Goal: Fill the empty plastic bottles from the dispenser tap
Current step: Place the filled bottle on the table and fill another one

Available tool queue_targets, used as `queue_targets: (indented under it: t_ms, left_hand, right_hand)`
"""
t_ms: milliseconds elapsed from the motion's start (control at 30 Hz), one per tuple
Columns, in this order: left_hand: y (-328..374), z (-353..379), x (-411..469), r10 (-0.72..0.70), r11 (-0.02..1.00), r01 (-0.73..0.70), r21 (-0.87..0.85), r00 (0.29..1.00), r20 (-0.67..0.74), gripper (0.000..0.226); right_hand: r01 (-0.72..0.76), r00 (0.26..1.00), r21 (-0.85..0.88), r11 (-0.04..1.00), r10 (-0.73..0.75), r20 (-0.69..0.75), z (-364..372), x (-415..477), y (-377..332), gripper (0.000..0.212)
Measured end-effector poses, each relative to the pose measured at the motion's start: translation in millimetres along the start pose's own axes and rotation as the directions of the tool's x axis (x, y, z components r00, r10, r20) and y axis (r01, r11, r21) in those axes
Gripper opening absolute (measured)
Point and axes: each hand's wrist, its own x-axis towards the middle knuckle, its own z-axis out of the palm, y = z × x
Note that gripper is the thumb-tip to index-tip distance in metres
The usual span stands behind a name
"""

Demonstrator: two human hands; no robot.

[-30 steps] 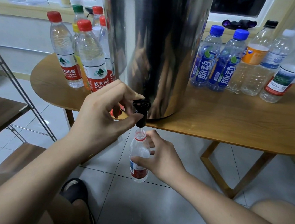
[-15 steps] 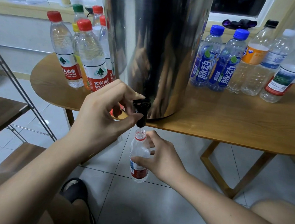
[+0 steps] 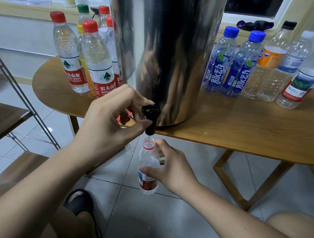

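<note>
A tall steel dispenser (image 3: 161,46) stands on a wooden table (image 3: 249,130); its black tap (image 3: 150,118) hangs over the front edge. My left hand (image 3: 110,125) pinches the tap lever between fingers and thumb. Directly under the spout my right hand (image 3: 172,168) grips a small uncapped clear bottle with a red label (image 3: 147,167), held upright, its mouth just below the spout. A thin stream of water runs into its neck.
Capped red-label bottles (image 3: 98,60) stand left of the dispenser. Two blue-label bottles (image 3: 228,64), an orange-label bottle (image 3: 267,63) and other clear ones (image 3: 304,73) stand to its right. A metal rack (image 3: 17,90) and wooden shelves are at left. My sandalled foot (image 3: 82,206) is on the tile floor.
</note>
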Motion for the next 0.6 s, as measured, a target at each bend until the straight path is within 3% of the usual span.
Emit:
queue_targets:
  t_ms: [600]
  left_hand:
    - [-0.5,0.4,-0.4,-0.008,1.0,0.008,-0.016,1.0,0.003,0.043]
  right_hand:
    - [-0.007,1.0,0.001,1.0,0.007,0.011,-0.1,-0.3,-1.0,0.067]
